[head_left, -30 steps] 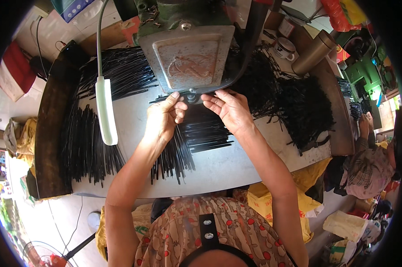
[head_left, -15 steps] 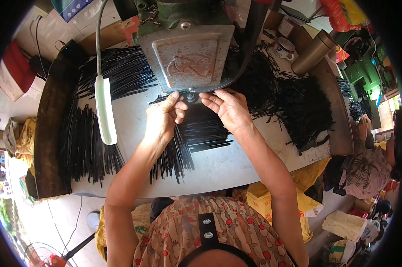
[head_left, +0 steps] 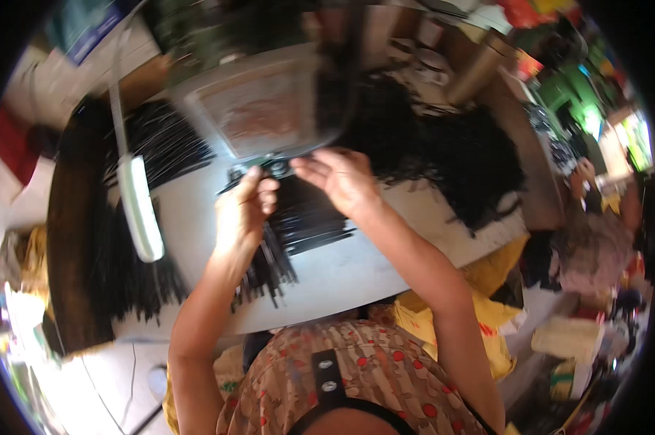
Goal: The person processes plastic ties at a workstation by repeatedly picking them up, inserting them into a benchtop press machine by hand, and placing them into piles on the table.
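The picture is smeared by motion. A machine with a worn grey metal cover [head_left: 259, 109] stands before me, its small working point just below the cover's lower edge. Left of that point, my left hand [head_left: 240, 210] is closed, thumb against curled fingers, on a thin black strip [head_left: 232, 178] whose end sticks out to the left. My right hand [head_left: 345, 181] comes in from the other side, fingers stretched toward the working point, nothing clearly visible in them. Under and between my hands lies a stack of black strips [head_left: 309, 221] on the pale table [head_left: 342, 268].
More black strips [head_left: 157, 138] lie at the far left. A tangled black heap [head_left: 465, 167] covers the right side. A lit lamp [head_left: 140, 210] hangs at left on a bendable neck. A mug [head_left: 430, 67] and a flask [head_left: 480, 69] stand behind. Another person [head_left: 595, 239] sits at right.
The whole view has swung, so the machine, table and hands appear farther left, and everything is blurred. Both hands stay by the machine's working point, in much the same pose.
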The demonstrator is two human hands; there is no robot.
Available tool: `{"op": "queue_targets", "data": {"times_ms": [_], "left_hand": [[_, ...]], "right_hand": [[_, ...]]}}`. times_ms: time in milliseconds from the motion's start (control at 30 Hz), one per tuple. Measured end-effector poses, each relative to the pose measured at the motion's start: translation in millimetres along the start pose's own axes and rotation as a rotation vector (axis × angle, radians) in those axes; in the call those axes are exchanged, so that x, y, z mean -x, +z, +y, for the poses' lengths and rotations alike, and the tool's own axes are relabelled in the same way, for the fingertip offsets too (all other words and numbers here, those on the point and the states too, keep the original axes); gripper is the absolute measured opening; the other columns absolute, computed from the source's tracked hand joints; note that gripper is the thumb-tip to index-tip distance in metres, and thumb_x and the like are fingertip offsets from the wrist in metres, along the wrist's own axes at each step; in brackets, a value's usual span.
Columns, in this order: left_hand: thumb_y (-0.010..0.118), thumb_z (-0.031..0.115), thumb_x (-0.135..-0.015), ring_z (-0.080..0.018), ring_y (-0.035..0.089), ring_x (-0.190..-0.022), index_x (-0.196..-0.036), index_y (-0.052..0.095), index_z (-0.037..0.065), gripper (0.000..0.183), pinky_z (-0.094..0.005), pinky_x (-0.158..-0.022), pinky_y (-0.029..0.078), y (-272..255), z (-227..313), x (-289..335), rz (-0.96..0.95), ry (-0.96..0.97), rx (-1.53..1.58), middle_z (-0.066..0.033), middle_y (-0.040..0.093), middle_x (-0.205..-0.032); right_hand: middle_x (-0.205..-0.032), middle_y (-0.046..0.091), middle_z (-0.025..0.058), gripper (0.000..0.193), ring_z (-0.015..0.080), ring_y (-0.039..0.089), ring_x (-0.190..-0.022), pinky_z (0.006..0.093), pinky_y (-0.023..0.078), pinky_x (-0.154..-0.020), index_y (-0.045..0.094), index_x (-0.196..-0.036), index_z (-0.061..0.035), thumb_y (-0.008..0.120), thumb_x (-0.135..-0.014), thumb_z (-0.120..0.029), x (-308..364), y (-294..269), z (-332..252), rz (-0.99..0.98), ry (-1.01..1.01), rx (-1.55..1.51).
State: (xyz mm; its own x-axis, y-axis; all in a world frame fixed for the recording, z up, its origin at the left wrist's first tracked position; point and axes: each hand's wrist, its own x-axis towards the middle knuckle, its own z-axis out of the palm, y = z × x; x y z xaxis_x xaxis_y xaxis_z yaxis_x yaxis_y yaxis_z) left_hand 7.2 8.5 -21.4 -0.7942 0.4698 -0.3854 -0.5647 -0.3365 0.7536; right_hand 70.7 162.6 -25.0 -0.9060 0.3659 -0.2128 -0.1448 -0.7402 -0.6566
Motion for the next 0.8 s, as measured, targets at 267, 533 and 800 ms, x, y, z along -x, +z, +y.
{"op": "queue_targets", "data": {"times_ms": [267, 533, 800], "left_hand": [[0.058, 0.022, -0.082, -0.0091, 0.047, -0.052, -0.085, 0.055, 0.002, 0.021, -0.0196, -0.046, 0.034, -13, 10, -4, -0.049, 0.011, -0.085, -0.0049, 0.059, -0.068], [0.061, 0.013, -0.075, -0.0147, 0.057, -0.072, -0.085, 0.054, 0.006, 0.014, -0.0222, -0.057, 0.043, -17, 25, 5, -0.183, 0.000, -0.140, -0.0083, 0.060, -0.082], [0.058, 0.012, -0.074, -0.0059, 0.043, -0.054, -0.081, 0.050, 0.007, 0.011, -0.0158, -0.042, 0.034, -13, 16, 6, -0.179, -0.002, -0.200, -0.0036, 0.053, -0.074]], "right_hand": [[-0.092, 0.056, 0.0150, 0.031, 0.0217, 0.062, -0.067, 0.0275, 0.052, -0.056, 0.048, -0.101, 0.0067, 0.059, -0.080, -0.014, 18, -18, -41, -0.011, -0.068, 0.655], [-0.079, 0.057, 0.0099, 0.014, 0.0167, 0.057, -0.059, 0.0269, 0.046, -0.056, 0.061, -0.084, 0.0000, 0.059, -0.071, -0.003, 45, -86, -154, 0.400, -0.762, 1.664], [-0.097, 0.054, 0.0099, 0.017, 0.0303, 0.055, -0.085, 0.0361, 0.045, -0.074, 0.058, -0.088, -0.0038, 0.059, -0.071, -0.009, 33, -100, -161, 0.360, -0.511, 2.071]]}}
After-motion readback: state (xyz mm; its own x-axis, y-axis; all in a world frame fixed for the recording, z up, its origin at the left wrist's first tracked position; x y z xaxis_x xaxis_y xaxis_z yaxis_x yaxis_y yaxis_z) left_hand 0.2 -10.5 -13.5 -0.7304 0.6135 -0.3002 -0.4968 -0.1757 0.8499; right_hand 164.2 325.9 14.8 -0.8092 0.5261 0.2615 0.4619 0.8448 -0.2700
